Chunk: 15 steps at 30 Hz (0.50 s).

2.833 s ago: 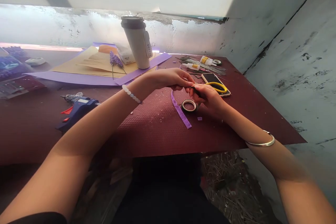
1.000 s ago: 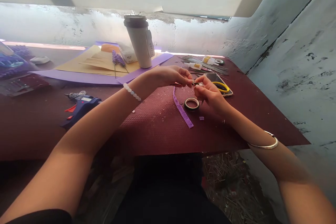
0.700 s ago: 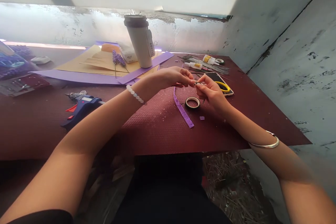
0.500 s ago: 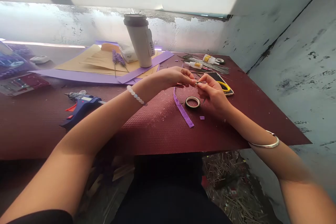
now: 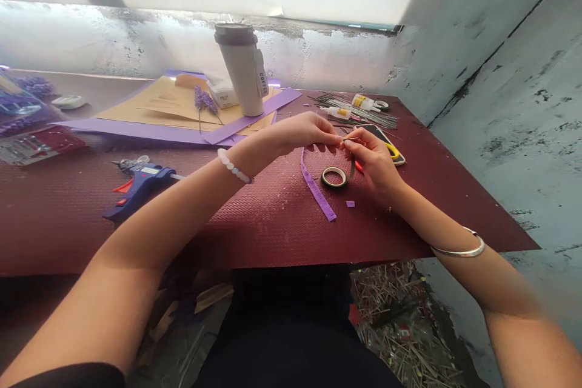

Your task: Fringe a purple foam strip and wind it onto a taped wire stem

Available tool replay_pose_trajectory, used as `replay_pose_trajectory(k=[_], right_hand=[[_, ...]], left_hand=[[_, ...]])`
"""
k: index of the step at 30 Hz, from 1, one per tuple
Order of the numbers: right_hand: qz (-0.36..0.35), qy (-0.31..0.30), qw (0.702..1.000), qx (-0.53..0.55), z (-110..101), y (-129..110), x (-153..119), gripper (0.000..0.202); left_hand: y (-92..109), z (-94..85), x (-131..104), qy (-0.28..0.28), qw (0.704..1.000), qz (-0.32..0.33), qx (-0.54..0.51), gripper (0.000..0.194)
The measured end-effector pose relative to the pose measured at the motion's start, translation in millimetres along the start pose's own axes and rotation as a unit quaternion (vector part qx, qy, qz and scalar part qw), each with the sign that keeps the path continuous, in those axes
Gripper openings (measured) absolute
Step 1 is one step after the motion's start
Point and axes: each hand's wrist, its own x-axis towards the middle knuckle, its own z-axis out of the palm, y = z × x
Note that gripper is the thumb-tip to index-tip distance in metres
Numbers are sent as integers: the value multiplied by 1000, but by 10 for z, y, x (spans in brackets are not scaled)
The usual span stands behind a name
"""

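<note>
The dark-lidded cup bears the word "COFFEE" running down its right side.

Maroon table bears tape roll, 1 glue gun

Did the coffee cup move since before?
No. The coffee cup hasn't gone any way: its base is at the same spot along the purple paper strip, beside the small white box.
</note>
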Motion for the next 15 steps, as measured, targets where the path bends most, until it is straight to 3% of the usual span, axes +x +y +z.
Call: replay_pose_trajectory(k=[4, 15], right_hand=[[47, -12, 998, 43, -15, 14, 15, 18], [79, -17, 990, 118, -34, 25, 44, 18]], left_hand=[[33, 48, -9, 72, 990, 66, 97, 21], [81, 130, -10, 182, 946, 50, 264, 19]])
